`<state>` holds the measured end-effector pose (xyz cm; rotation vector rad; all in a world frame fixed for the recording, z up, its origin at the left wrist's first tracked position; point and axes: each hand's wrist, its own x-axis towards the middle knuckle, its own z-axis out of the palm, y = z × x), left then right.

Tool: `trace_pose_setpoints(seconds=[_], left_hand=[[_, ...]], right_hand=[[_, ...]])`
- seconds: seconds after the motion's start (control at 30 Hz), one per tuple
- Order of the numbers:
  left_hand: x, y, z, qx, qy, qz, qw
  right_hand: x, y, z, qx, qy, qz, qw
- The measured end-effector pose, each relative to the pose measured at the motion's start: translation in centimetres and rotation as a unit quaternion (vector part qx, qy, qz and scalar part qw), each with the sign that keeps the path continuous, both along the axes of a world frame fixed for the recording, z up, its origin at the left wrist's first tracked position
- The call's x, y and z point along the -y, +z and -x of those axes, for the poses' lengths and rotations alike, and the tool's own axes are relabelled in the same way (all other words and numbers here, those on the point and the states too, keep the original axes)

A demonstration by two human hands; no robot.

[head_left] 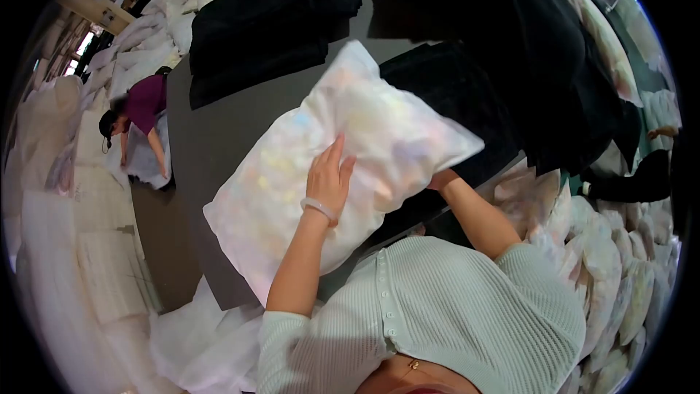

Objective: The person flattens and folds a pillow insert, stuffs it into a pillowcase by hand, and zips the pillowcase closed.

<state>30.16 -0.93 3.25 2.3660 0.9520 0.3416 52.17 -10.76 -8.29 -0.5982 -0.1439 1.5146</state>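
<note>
Left hand flat on a plump white pillow above the grey tabletop

The stuffed white pillow is held aslant over the near part of the tabletop, reaching across the near edge toward the wearer; whether its underside touches the surface cannot be told. Blotches of pink, yellow, blue and lilac show through its pale cover.

The left hand lies on the pillow's upper face, fingers close together and thumb apart, with a pale bangle at the wrist. The right hand is mostly hidden behind the pillow's right-hand corner, so its grip cannot be told.

A black folded fabric stack lies toward the tabletop's far left corner. A black cloth pile sits just behind the pillow, and a larger black heap drapes at the right end.

Past the left edge, a person in a purple shirt and dark cap bends over a white sack. Filled bags crowd beyond the right end of the near edge. Any marks on the pale stack at far left are too blurred to read.
</note>
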Motion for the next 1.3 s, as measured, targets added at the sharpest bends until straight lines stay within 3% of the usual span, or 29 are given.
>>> trace_pose_setpoints(seconds=[0.1, 0.17, 0.33, 0.4, 0.47, 0.5, 0.57, 0.67, 0.7, 0.73, 0.77, 0.8, 0.83, 0.87, 0.9, 0.97, 1.03, 1.1, 1.13, 1.17, 1.23, 1.3], left_hand=[[0.4, -1.0, -2.2, -0.07, 0.002, -0.063, 0.996], [1.2, -2.5, -2.2, -0.173, 0.03, -0.198, 0.964], [0.1, -3.4, -1.7, -0.144, 0.042, -0.204, 0.967], [-1.0, -2.2, -1.4, -0.107, 0.015, -0.066, 0.992], [0.0, -0.1, 0.8, -0.088, 0.007, -0.083, 0.993], [0.7, 1.2, 2.2, -0.074, -0.007, -0.091, 0.993], [2.2, 4.5, 5.3, -0.146, 0.018, -0.115, 0.982], [3.1, 7.0, 10.4, -0.161, 0.093, -0.133, 0.973], [3.0, 7.4, 11.1, -0.169, 0.155, -0.155, 0.961], [3.0, 7.3, 11.9, -0.168, 0.22, -0.18, 0.944], [2.5, 5.4, 12.0, -0.163, 0.229, -0.18, 0.943], [1.4, 1.7, 12.1, -0.233, 0.203, -0.136, 0.941], [0.6, -1.8, 12.3, -0.303, 0.178, -0.083, 0.933], [-1.3, -4.4, 12.3, -0.298, 0.192, -0.093, 0.93], [-4.5, -5.7, 11.9, -0.293, 0.207, -0.108, 0.927], [-9.1, -3.8, 10.4, -0.285, 0.238, -0.059, 0.927], [-7.2, -4.7, 10.0, -0.289, 0.244, -0.054, 0.924], [-5.3, -5.3, 10.2, -0.282, 0.209, -0.058, 0.935], [-2.3, -6.4, 10.8, -0.276, 0.188, -0.042, 0.942], [-0.8, -4.9, 10.9, -0.264, 0.19, 0.054, 0.944], [-3.3, -8.1, 10.2, -0.188, 0.227, -0.084, 0.952], [-6.4, -6.6, 9.5, -0.171, 0.233, -0.056, 0.956]], right_hand=[[-2.0, 0.2, 2.2, 0.01, -0.016, 0.01, 1.0], [-3.0, 0.0, 3.0, 0.012, -0.021, 0.006, 1.0], [-4.1, -0.9, 1.9, 0.044, -0.014, -0.009, 0.999], [-3.2, -1.8, -2.9, 0.087, -0.02, -0.044, 0.995], [-1.0, -0.6, -9.8, 0.062, -0.015, -0.048, 0.997], [0.0, 3.2, -11.2, 0.146, -0.15, -0.014, 0.978], [1.5, 11.9, -10.9, 0.386, -0.275, 0.015, 0.88], [2.0, 18.4, -5.9, 0.669, -0.275, -0.123, 0.68], [0.9, 17.6, -4.7, 0.722, -0.231, -0.179, 0.627], [0.3, 17.2, -2.1, 0.838, -0.144, -0.205, 0.484], [-0.7, 15.6, 1.4, 0.859, -0.002, -0.195, 0.474], [-2.7, 12.5, 3.8, 0.882, 0.085, -0.236, 0.398], [-5.6, 6.6, 5.2, 0.901, 0.09, -0.235, 0.355], [-8.6, 2.6, 6.3, 0.915, 0.098, -0.238, 0.312], [-11.5, 2.4, 7.2, 0.922, 0.112, -0.21, 0.307], [-16.1, 6.3, 8.5, 0.945, 0.202, -0.103, 0.235], [-16.2, 5.7, 7.4, 0.917, 0.195, -0.114, 0.329], [-12.2, 1.3, 6.4, 0.943, 0.132, -0.174, 0.25], [-10.2, 0.0, 5.5, 0.924, 0.121, -0.205, 0.298], [-9.2, -1.4, 5.5, 0.895, 0.133, -0.236, 0.354], [-12.2, 0.6, 5.9, 0.941, 0.134, -0.176, 0.256], [-15.9, 4.2, 5.1, 0.928, 0.105, -0.24, 0.266]])
